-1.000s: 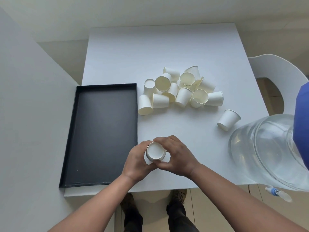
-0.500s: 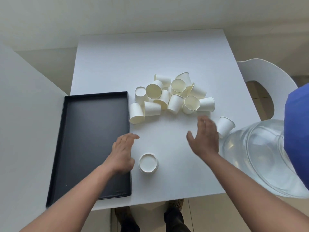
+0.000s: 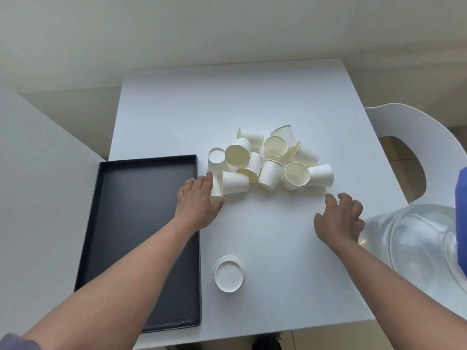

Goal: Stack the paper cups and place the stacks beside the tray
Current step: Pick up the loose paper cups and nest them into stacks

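Your left hand (image 3: pixel 199 198) curls round a white paper cup (image 3: pixel 216 190) at the pile's (image 3: pixel 267 157) tray-side edge; your right hand (image 3: pixel 340 219), fingers curled, covers a cup I cannot see. One inverted stack (image 3: pixel 228 272) stands beside the black rectangular tray (image 3: pixel 141 223), near the table's front edge. Next, nest both cups.

Both forearms are bare from wrist to the frame edge. Left hand (image 3: pixel 199 198) and right hand (image 3: pixel 340 218) carry no rings, watch or gloves that can be seen. A greyish-blue sleeve edge (image 3: pixel 15 342) shows at the lower-left corner, blurred. Dark trouser legs and footwear (image 3: pixel 265 343) are partly visible below the near tabletop edge; details cannot be resolved.
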